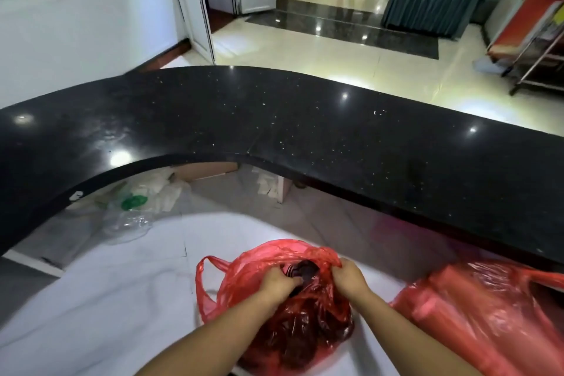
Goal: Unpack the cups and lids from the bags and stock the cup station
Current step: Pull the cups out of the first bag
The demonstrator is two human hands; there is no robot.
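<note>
Two red plastic bags are lying on the white surface below the curving black counter top [274, 119]. The nearer bag [244, 272] is sitting in the middle, its mouth pulled open, with a dark ridged stack [305, 270] showing inside. The left hand [276, 284] is reaching into that mouth. Its fingers are curling out of sight beside the stack, so I cannot tell what they are gripping. The right hand [351, 278] is pinching the bag's far right rim and holding it up. The second bag [476, 314] is lying just to the right, full and blurred. Crumpled clear wrapping [128, 223] is lying further back on the white surface [106, 299], under the counter's edge.
</note>
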